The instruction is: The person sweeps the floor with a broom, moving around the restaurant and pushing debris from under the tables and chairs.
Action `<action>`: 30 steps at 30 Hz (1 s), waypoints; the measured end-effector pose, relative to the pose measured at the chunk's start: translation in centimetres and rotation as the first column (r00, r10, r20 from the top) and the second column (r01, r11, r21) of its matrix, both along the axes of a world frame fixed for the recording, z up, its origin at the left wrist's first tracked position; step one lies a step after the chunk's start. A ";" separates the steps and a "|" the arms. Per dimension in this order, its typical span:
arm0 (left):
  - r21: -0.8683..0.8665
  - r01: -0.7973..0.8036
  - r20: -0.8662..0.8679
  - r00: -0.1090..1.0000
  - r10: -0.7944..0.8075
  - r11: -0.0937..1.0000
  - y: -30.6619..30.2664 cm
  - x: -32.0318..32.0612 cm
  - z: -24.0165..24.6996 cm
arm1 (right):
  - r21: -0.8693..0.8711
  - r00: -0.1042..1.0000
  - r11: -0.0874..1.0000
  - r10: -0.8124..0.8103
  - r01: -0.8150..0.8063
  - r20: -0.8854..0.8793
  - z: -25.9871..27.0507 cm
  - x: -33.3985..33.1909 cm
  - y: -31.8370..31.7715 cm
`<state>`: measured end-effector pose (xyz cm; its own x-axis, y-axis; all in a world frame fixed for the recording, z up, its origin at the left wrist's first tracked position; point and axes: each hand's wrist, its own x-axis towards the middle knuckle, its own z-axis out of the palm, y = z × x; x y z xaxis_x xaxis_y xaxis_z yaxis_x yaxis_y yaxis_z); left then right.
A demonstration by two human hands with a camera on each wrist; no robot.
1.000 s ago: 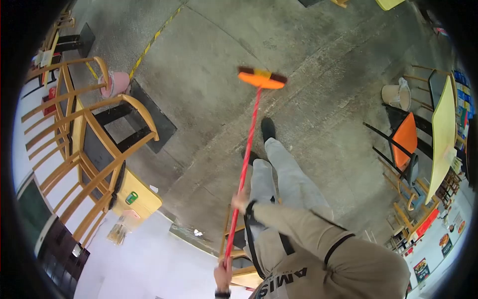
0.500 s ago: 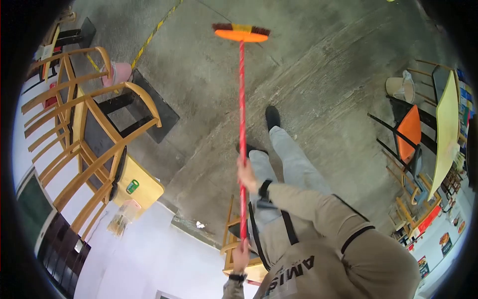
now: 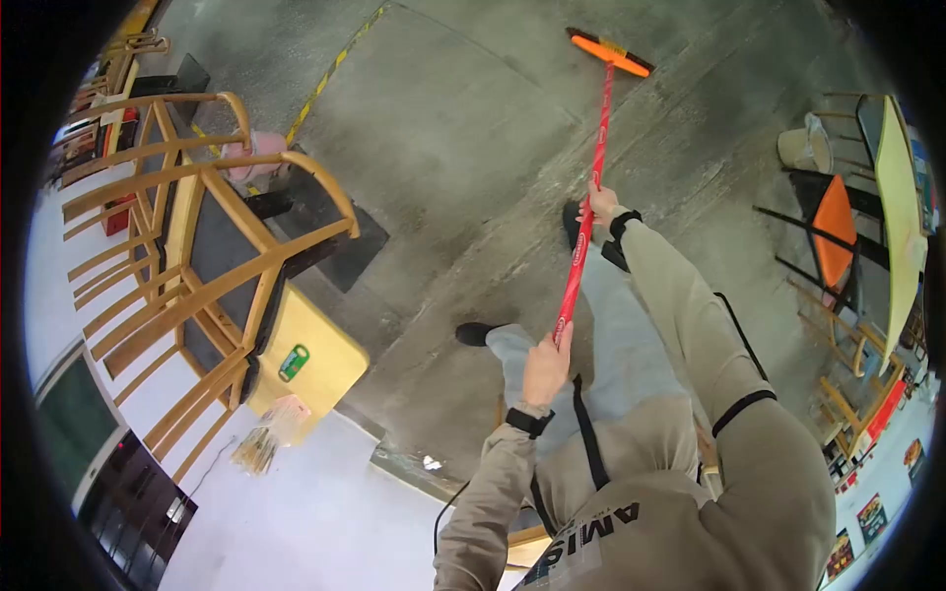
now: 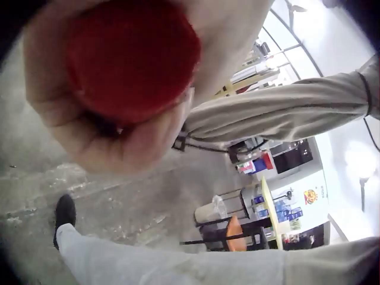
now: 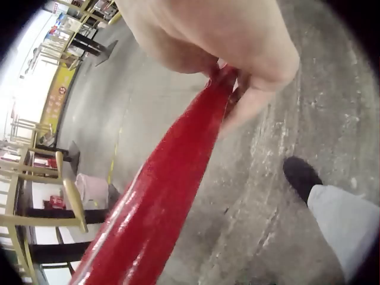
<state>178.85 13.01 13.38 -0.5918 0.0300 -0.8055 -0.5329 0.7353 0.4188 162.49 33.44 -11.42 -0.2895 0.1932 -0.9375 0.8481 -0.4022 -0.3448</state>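
A broom point(image 3: 576, 271) with a shiny red handle and an orange head slants away from the body in the head view, its dark bristles point(image 3: 645, 65) at the far end over the floor. My left hand point(image 3: 546, 370) grips the handle near its top end. In the left wrist view the round red handle end point(image 4: 135, 59) fills the space inside the curled fingers point(image 4: 110, 148). Further down the handle, my right hand point(image 3: 604, 205) holds on with bent fingers. In the right wrist view that hand point(image 5: 237, 41) wraps the handle point(image 5: 169, 184), partly hiding it.
Wooden armchairs point(image 3: 227, 227) and a yellow table point(image 3: 313, 360) stand at the left, with a pink bucket point(image 3: 258, 156) beyond. At the right are a beige bucket point(image 3: 803, 148), an orange chair point(image 3: 833, 231) and a yellow tabletop point(image 3: 899, 217). Yellow-black tape point(image 3: 335, 67) marks the concrete floor.
The broom head has swung left and farther out, then to the right. Both hands have shifted right and forward with the handle, still gripping it. The feet have changed position.
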 end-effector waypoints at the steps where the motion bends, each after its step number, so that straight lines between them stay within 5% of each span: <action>1: -0.011 0.011 0.003 1.000 -0.011 1.000 -2.3 1.5 0.4 | 0.030 1.000 0.999 0.025 -0.025 -0.018 -0.1 1.8 -1.7; 3: 0.109 -0.004 0.077 0.997 -0.004 0.994 -7.0 4.7 0.6 | 0.053 0.972 0.998 0.049 -0.038 -0.228 -1.7 6.5 -6.3; 5: 0.049 -0.072 0.162 0.985 0.063 0.996 -13.0 9.4 -0.4 | 0.012 0.989 0.991 0.132 -0.131 -0.065 -0.2 10.2 -11.5; 7: 0.023 -0.113 0.240 0.965 0.104 0.993 -19.5 12.7 0.9 | 0.067 0.963 0.968 0.249 -0.244 -0.099 0.2 14.2 -17.9; 9: -0.008 -0.114 0.184 0.976 0.114 0.993 -27.7 17.4 1.9 | 0.143 0.860 0.856 0.508 -0.497 -0.054 -2.9 18.8 -24.7; 11: -0.098 -0.117 0.184 0.974 0.134 0.988 -34.1 20.7 5.9 | -0.078 0.868 0.865 0.495 -0.496 -0.040 1.3 22.7 -32.1; 12: -0.108 -0.166 0.187 0.965 0.185 0.980 -37.8 24.1 7.1 | 0.251 0.439 0.471 0.881 -0.846 -0.175 3.1 25.1 -35.8; 13: -0.153 -0.195 0.277 0.933 0.231 0.969 -41.0 27.3 9.0 | 0.196 0.410 0.459 0.879 -0.867 -0.245 3.4 28.0 -39.4; 15: -0.244 -0.230 0.358 0.881 0.308 0.942 -46.3 33.3 13.1 | -0.299 0.702 0.638 0.673 -0.710 -0.232 4.6 34.4 -47.0; 17: -0.323 -0.276 0.389 0.834 0.392 0.905 -49.9 38.5 17.3 | -0.596 0.814 0.623 0.573 -0.506 -0.093 5.5 40.1 -53.7; 18: -0.314 -0.237 0.263 0.909 0.324 0.919 -50.7 40.2 19.8 | -0.668 0.843 0.682 0.516 -0.297 0.152 10.3 40.6 -56.6; 21: -0.467 -0.082 0.213 0.956 0.202 0.880 -52.5 43.8 24.7 | -0.617 0.770 0.681 0.611 -0.393 0.183 16.9 44.5 -63.3; 23: -0.492 -0.069 0.202 0.961 0.191 0.868 -53.5 45.5 26.0 | -0.537 0.795 0.725 0.587 -0.432 0.153 11.5 52.4 -69.6; 27: -0.516 -0.072 0.162 0.970 0.180 0.853 -52.5 45.3 26.2 | -0.636 0.789 0.587 0.612 -0.501 -0.057 14.4 48.4 -67.3; 29: -0.471 -0.057 0.133 0.982 0.135 0.880 -52.1 44.7 23.3 | -0.505 0.864 0.745 0.503 -0.436 -0.003 12.1 45.9 -65.8; 30: -0.421 -0.080 0.114 0.983 0.141 0.903 -51.3 43.7 21.8 | -0.435 0.791 0.676 0.589 -0.595 -0.168 12.7 42.8 -62.1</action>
